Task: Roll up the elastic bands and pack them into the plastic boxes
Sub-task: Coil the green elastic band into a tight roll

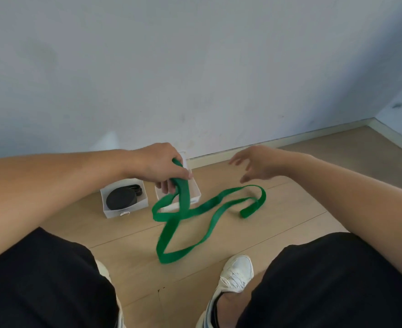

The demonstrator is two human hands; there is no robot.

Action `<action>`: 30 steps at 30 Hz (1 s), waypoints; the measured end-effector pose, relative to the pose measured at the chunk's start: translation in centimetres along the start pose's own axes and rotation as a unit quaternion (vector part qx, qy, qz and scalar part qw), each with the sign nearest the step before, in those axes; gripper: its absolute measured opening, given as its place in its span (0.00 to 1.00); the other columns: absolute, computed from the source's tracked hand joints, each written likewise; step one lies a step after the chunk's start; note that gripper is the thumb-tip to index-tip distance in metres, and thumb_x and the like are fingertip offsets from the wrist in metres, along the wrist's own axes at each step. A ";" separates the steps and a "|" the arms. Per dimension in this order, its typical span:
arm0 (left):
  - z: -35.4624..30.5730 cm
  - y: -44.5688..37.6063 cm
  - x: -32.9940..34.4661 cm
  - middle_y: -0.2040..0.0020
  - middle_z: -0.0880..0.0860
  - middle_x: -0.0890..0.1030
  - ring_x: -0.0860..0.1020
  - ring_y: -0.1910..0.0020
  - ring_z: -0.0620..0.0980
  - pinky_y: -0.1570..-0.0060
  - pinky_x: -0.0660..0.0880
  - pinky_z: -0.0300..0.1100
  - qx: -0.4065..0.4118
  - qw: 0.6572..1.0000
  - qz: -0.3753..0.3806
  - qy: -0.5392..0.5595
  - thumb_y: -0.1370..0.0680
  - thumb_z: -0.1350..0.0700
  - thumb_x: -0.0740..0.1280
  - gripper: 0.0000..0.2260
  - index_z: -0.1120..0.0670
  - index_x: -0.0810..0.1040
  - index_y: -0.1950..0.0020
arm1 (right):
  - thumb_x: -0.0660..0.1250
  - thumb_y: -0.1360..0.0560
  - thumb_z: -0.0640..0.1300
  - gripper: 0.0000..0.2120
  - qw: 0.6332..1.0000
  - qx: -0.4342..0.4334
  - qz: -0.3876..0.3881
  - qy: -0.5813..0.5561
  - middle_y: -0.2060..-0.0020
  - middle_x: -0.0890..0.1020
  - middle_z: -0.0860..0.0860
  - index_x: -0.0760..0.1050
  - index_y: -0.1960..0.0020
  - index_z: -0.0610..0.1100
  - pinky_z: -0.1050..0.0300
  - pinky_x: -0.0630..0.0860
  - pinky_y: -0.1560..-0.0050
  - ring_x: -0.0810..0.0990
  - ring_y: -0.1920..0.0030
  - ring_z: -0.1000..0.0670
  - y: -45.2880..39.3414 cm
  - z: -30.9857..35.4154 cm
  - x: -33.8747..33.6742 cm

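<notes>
1 hand [162,166] grips green band [183,209]

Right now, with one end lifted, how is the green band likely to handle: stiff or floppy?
Probably floppy: the green band droops from the left hand in twisting loops. Likely light, since a few fingers hold it. Flat, so unlikely to roll.

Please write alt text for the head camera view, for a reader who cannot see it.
A person's left hand grips one end of a long green elastic band that trails unrolled over a wooden floor, while the right hand hovers open. A rolled black band lies in one white box; a second box stands beside it.
</notes>
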State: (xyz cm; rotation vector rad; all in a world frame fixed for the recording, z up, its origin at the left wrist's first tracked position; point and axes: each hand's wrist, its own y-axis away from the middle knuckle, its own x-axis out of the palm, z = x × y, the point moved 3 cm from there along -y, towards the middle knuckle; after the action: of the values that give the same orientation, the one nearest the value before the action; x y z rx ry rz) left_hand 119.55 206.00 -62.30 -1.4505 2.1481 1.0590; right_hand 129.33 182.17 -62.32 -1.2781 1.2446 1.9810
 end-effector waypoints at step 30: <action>2.5 2.8 -3.9 0.74 0.50 0.73 0.72 0.72 0.49 0.63 0.77 0.41 -0.055 0.958 -0.152 0.237 0.22 0.34 0.65 0.29 0.61 0.85 0.48 | 0.77 0.30 0.51 0.15 0.921 -0.170 -0.177 -0.302 0.54 0.87 0.60 0.84 0.44 0.54 0.57 0.80 0.42 0.84 0.50 0.62 0.2 14.3 0.3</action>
State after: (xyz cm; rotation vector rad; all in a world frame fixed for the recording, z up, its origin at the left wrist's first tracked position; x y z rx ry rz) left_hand 118.37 210.95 -60.34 -2.1872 2.0778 0.7849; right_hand 122.48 194.52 -60.27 -0.8378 0.3581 2.1248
